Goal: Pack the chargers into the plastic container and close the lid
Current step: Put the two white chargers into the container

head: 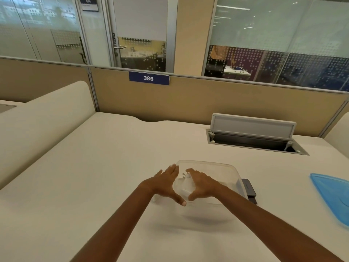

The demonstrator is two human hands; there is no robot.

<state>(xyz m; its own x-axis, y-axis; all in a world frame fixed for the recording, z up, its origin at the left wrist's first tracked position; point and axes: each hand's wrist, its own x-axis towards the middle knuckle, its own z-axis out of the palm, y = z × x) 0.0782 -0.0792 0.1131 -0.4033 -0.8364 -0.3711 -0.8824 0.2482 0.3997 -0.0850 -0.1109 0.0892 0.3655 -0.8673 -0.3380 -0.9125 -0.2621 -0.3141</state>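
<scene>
A clear plastic container (222,168) sits on the desk in front of me, without its lid. Inside it lies a white charger (186,183) with its two plug pins pointing away from me. My left hand (166,183) hovers over the container's left rim, fingers straight and thumb spread. My right hand (202,185) is over the container just right of the white charger, fingers bent, thumb spread; I see no grip on it. A dark grey charger (249,189) lies on the desk against the container's right side. The blue lid (332,195) rests at the far right.
An open cable hatch (255,140) with its grey flap raised is set into the desk behind the container. A beige partition (207,95) with a "386" sign (148,78) closes the back; a curved divider (47,114) stands at the left.
</scene>
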